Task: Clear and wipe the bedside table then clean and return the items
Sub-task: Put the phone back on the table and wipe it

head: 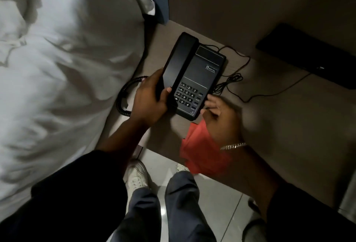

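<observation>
1. The black phone [194,80] sits on the bedside table [289,126], right beside the bed with its white sheets [63,68].
2. Left hand [150,99] is wrapped around the near end of the handset [179,62], thumb on top next to the keypad, fingers curled underneath. The handset looks like it's lying in its cradle.
3. Right hand [221,120] is at the phone's near right corner, fingertips touching its edge. It's blurry, so can't tell how tight the fingers are. A red cloth [200,149] is under that palm, hanging over the table's front edge.
4. Coiled cord [125,97] loops off to the left, thin cable [235,80] tangled to the right.
</observation>
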Demonstrator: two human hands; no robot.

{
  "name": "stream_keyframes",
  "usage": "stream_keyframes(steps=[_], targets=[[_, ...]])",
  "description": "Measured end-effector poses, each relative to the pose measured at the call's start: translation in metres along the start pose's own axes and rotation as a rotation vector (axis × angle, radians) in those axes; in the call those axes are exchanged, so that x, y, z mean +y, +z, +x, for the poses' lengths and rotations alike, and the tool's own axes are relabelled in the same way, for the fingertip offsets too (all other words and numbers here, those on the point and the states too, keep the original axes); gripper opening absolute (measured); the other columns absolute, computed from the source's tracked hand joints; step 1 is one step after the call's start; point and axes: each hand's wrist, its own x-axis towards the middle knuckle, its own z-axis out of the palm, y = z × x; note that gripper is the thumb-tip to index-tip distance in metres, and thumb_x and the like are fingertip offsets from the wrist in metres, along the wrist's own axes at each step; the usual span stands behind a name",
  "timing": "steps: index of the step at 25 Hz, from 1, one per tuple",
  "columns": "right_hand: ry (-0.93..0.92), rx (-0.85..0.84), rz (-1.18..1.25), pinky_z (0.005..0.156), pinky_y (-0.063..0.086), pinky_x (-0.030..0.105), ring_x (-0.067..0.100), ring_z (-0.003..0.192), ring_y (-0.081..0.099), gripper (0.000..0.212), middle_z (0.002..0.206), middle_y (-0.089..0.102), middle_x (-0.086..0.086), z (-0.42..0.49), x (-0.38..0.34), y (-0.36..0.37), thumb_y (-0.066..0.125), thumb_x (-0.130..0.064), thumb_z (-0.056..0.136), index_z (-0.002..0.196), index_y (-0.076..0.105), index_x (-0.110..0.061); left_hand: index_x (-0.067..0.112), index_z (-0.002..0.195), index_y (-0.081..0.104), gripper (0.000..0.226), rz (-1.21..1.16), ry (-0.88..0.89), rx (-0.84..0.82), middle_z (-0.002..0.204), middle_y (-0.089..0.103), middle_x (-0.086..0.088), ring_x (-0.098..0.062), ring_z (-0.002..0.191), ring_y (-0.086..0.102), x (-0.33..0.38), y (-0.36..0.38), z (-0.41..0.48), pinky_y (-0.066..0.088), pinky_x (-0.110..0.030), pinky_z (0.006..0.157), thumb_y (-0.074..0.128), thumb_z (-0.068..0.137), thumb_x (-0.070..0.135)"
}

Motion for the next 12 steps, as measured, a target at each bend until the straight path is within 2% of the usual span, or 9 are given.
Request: stream_keyframes(steps=[2,3,5,6,7,8,10,12], targets=[[-0.289,0.078,-0.347,0.093,0.053,0.044,0.024,0.107,0.065,0.036,0.115,0.069,0.012,-0.031,0.017,-0.008,0.068,-0.015,0.086,0.121,0.062,-0.007,0.014,0.151,0.028,0.071,0.104,0.023,-0.046,0.153,0.043,-0.012,-0.029,0.142,0.038,-0.012,0.0,-0.01,0.019,-0.047,0.123,0.053,0.091,0.042],[-0.337,0.037,-0.534,0.102,0.046,0.049,0.028,0.121,0.057,0.049,0.129,0.062,0.015,-0.047,0.028,-0.01,0.068,-0.034,0.085,0.126,0.058,-0.01,0.014,0.154,0.018,0.081,0.183,0.045,-0.08,0.16,0.031,-0.011,-0.026,0.149,0.024,-0.019,0.0,-0.016,0.007,-0.047,0.124,0.052,0.09,0.05],[-0.258,-0.132,-0.886,0.114,0.024,0.06,0.038,0.144,0.028,0.085,0.157,0.033,0.016,-0.073,0.052,-0.005,0.055,-0.069,0.078,0.146,0.038,-0.02,0.015,0.156,0.005,0.094,0.285,0.071,-0.125,0.166,0.014,-0.008,-0.017,0.152,0.003,-0.038,0.003,-0.025,-0.002,-0.052,0.123,0.05,0.087,0.059],[-0.235,-0.182,-0.983,0.113,0.016,0.064,0.04,0.148,0.018,0.09,0.161,0.021,0.015,-0.08,0.065,-0.002,0.048,-0.075,0.077,0.15,0.03,-0.025,0.014,0.156,0.002,0.096,0.306,0.081,-0.121,0.166,0.01,-0.007,-0.013,0.151,-0.002,-0.044,0.006,-0.028,-0.003,-0.054,0.122,0.049,0.087,0.06],[-0.252,-0.193,-1.002,0.113,0.016,0.067,0.041,0.148,0.016,0.086,0.162,0.02,0.014,-0.081,0.073,0.0,0.045,-0.072,0.079,0.15,0.031,-0.026,0.015,0.156,0.0,0.095,0.321,0.087,-0.104,0.167,0.009,-0.007,-0.01,0.15,-0.005,-0.051,0.01,-0.03,-0.003,-0.054,0.122,0.048,0.087,0.061],[-0.287,-0.169,-0.963,0.111,0.022,0.067,0.042,0.146,0.023,0.077,0.159,0.027,0.015,-0.076,0.076,-0.003,0.045,-0.065,0.082,0.146,0.039,-0.023,0.015,0.156,0.0,0.094,0.339,0.089,-0.085,0.167,0.009,-0.006,-0.009,0.149,-0.005,-0.052,0.014,-0.031,-0.004,-0.054,0.122,0.046,0.088,0.062],[-0.352,-0.059,-0.776,0.104,0.036,0.062,0.043,0.137,0.039,0.063,0.149,0.045,0.018,-0.063,0.072,-0.01,0.043,-0.053,0.087,0.134,0.056,-0.013,0.016,0.156,0.001,0.091,0.36,0.079,-0.058,0.166,0.01,-0.005,-0.011,0.151,-0.004,-0.052,0.019,-0.036,-0.002,-0.055,0.122,0.042,0.09,0.064],[-0.392,0.091,-0.576,0.102,0.042,0.057,0.04,0.131,0.047,0.057,0.142,0.052,0.02,-0.043,0.053,-0.017,0.048,-0.042,0.088,0.128,0.059,-0.004,0.016,0.156,0.002,0.086,0.399,0.08,-0.044,0.166,0.012,-0.005,-0.014,0.153,0.0,-0.054,0.022,-0.045,0.003,-0.057,0.122,0.034,0.092,0.065]])
